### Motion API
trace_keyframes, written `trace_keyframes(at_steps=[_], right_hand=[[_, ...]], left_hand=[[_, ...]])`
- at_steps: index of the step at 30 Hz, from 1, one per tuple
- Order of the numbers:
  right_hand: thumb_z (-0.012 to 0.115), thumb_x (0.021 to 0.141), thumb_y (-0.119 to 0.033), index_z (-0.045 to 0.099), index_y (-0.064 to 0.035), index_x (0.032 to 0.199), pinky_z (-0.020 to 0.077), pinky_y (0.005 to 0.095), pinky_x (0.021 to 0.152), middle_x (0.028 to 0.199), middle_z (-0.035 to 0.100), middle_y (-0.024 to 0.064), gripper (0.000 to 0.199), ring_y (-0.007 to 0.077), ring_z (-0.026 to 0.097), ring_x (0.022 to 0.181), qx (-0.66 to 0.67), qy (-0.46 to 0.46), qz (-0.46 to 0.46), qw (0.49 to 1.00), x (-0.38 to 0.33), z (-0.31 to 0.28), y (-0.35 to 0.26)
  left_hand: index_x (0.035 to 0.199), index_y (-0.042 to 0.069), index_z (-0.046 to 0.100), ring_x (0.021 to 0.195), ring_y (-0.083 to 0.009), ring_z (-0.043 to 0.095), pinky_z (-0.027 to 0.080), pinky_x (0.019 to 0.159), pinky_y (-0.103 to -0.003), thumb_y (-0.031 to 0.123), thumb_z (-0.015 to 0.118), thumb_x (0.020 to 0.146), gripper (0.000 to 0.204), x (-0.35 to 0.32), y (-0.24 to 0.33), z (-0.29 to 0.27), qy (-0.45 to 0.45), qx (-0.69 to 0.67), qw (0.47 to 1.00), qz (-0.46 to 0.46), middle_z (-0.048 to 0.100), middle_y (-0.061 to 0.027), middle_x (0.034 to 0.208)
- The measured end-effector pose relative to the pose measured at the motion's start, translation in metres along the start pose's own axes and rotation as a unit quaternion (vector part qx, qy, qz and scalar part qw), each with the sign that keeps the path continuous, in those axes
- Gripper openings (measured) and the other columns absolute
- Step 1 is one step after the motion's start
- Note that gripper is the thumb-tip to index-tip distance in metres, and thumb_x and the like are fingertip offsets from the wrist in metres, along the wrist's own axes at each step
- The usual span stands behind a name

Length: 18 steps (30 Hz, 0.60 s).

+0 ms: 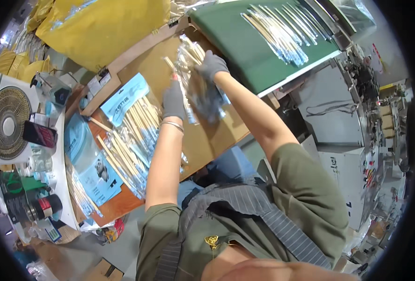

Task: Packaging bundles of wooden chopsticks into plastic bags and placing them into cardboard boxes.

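My left hand (173,99) and my right hand (211,64), both in grey gloves, hold a bundle of clear-wrapped wooden chopsticks (187,70) over a brown cardboard sheet (212,136). The left hand grips the bundle's lower part and the right hand its upper end. A silver bracelet sits on my left wrist. Left of my left arm lies a pile of wrapped chopsticks (130,145) beside light blue printed bags (123,97).
A green conveyor belt (238,42) at the top carries several wrapped chopstick packs (277,28). A grey machine (343,112) stands to the right. Yellow sacks (99,23) lie at the top left. A fan (6,122), a phone (40,134) and small containers crowd the left.
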State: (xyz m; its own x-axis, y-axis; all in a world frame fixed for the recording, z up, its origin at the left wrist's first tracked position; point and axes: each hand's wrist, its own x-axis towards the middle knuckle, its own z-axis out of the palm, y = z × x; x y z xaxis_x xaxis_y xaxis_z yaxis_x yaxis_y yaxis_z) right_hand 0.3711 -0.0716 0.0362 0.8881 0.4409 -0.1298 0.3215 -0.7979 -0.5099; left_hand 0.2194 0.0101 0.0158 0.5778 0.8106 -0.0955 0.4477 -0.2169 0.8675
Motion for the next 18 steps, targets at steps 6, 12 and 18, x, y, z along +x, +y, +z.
trace_keyframes(at_steps=[6, 12, 18], right_hand=[[0.066, 0.067, -0.054, 0.062, 0.0066, 0.101, 0.0468, 0.0397, 0.084, 0.1, 0.062, 0.03, 0.07, 0.0394, 0.061, 0.096, 0.11, -0.066, -0.039, 0.991, -0.013, -0.001, 0.005], [0.068, 0.081, -0.033, 0.06, 0.0031, 0.113, 0.0461, 0.0275, 0.079, 0.098, 0.064, 0.0087, 0.049, 0.0136, 0.058, 0.089, 0.553, -0.19, -0.069, 0.808, -0.038, 0.008, 0.001], [0.079, 0.07, -0.016, 0.024, -0.0001, 0.14, 0.0421, 0.0308, 0.093, 0.118, 0.055, 0.0117, 0.091, 0.0184, 0.053, 0.106, 0.543, -0.395, -0.219, 0.708, -0.099, -0.095, 0.003]], left_hand=[[0.111, -0.011, 0.058, 0.093, -0.021, 0.059, 0.047, 0.08, -0.031, 0.06, 0.064, 0.076, 0.08, 0.023, 0.027, 0.031, -0.12, -0.432, 0.869, -0.21, 0.061, -0.0176, 0.106], [0.11, -0.005, 0.06, 0.083, -0.0169, 0.063, 0.05, 0.074, -0.028, 0.033, 0.076, 0.075, 0.054, -0.009, 0.051, 0.005, -0.057, -0.339, 0.934, -0.103, 0.065, -0.01, 0.094], [0.117, 0.001, 0.054, 0.087, -0.0157, 0.062, 0.05, 0.079, -0.029, 0.007, 0.078, 0.068, 0.055, -0.071, 0.088, -0.059, -0.244, -0.324, 0.9, 0.159, 0.065, -0.004, 0.097]])
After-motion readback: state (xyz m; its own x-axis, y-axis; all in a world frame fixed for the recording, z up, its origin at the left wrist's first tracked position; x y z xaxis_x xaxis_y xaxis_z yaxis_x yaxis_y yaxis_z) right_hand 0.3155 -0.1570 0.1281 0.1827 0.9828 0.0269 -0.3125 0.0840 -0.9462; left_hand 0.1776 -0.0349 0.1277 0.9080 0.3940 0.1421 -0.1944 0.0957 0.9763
